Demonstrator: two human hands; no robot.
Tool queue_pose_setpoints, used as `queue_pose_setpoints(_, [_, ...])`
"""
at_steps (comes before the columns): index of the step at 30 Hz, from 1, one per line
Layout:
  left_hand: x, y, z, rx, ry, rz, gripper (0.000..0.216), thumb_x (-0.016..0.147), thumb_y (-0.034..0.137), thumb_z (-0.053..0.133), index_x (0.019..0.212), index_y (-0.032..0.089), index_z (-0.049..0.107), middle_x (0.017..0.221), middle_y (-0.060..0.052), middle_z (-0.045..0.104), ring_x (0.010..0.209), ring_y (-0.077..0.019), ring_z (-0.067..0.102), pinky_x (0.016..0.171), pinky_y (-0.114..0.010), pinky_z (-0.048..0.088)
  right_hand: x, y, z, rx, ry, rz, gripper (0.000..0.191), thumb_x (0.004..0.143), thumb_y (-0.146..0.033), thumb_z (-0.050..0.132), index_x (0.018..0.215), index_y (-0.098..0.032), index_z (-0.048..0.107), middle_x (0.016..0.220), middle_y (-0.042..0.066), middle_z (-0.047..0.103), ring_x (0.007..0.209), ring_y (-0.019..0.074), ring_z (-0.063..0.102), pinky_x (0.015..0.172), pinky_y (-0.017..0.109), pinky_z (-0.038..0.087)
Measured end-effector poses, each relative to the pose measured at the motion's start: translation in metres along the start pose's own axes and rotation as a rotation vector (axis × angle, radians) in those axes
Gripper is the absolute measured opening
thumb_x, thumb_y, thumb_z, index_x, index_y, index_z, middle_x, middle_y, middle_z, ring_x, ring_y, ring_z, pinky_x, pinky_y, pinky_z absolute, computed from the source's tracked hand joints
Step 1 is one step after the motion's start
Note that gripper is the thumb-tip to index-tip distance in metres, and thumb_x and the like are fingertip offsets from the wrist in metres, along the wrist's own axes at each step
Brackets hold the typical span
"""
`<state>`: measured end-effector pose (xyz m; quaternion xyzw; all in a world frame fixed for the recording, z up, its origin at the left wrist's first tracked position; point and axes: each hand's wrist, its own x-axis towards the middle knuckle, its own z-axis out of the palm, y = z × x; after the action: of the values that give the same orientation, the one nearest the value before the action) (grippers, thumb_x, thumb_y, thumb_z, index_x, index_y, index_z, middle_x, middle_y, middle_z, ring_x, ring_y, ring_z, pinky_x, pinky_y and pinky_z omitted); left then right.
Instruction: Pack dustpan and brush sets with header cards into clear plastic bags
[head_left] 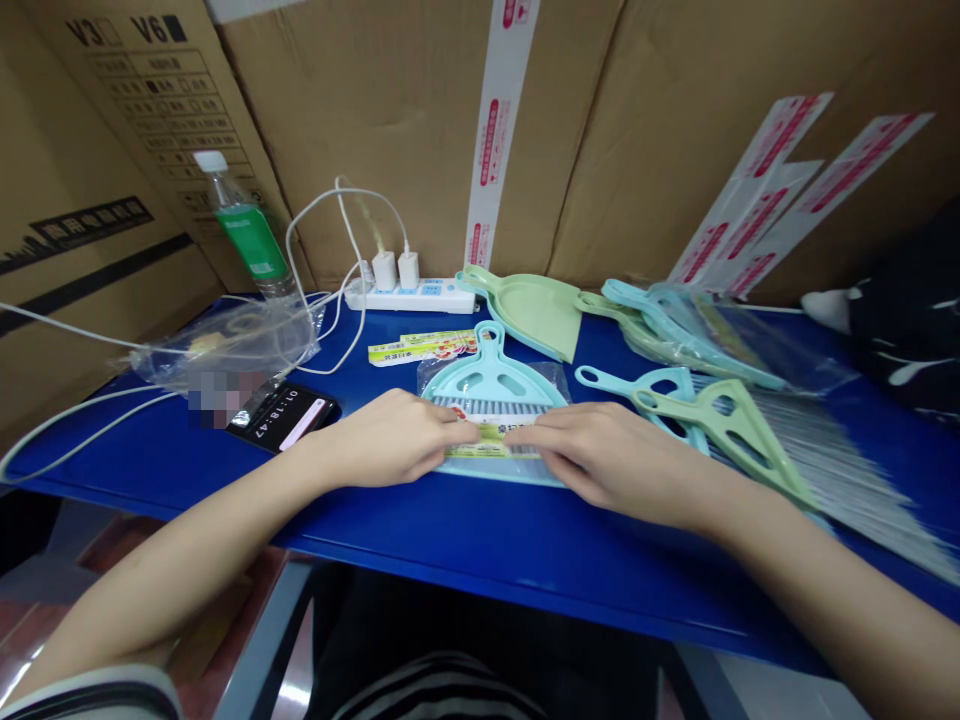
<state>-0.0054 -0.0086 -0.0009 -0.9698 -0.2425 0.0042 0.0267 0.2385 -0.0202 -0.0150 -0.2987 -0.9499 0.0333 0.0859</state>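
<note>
A light blue mini brush and dustpan set (pixel 491 385) lies in a clear plastic bag on the blue table (pixel 465 540), handle pointing away from me. A green and yellow paper label (pixel 495 440) runs across the bag's near end. My left hand (pixel 390 440) presses down on the label's left part, fingers bent and together. My right hand (pixel 600 455) holds down the label's right part in the same way. The fingertips of both hands almost meet at the label's middle.
Green dustpan (pixel 536 310) and more blue and green brushes (pixel 705 405) lie to the right. A spare label (pixel 420 347), power strip (pixel 412 293) with chargers, phone (pixel 285 418), clear bag (pixel 225 345) and water bottle (pixel 247 230) sit left. Cardboard boxes (pixel 390 120) wall the back.
</note>
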Motion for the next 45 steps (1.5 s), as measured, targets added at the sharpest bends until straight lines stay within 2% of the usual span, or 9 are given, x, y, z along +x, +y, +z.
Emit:
queue_pose_setpoints(33, [-0.0004, -0.0011, 0.0013, -0.013, 0.01, 0.005, 0.03, 0.086, 0.009, 0.043, 0.109, 0.021, 0.059, 0.083, 0.0, 0.069, 0.068, -0.0151, 0.063, 0.056, -0.024, 0.038, 0.0006, 0.0011, 0.0039, -0.014, 0.014, -0.013, 0.045, 0.085, -0.006, 0.044, 0.123, -0.023, 0.061, 0.086, 0.004, 0.072, 0.072, 0.0189, 0.067, 0.064, 0.03, 0.046])
queue_pose_setpoints(45, [0.0003, -0.0007, 0.0, 0.006, -0.023, -0.012, 0.029, 0.085, 0.011, 0.043, 0.107, 0.021, 0.058, 0.082, 0.0, 0.067, 0.066, -0.0149, 0.061, 0.056, -0.023, 0.038, 0.0003, 0.0013, 0.0036, -0.022, -0.022, 0.017, 0.034, 0.087, -0.008, 0.043, 0.111, -0.019, 0.063, 0.086, 0.006, 0.072, 0.073, 0.0194, 0.067, 0.065, 0.03, 0.046])
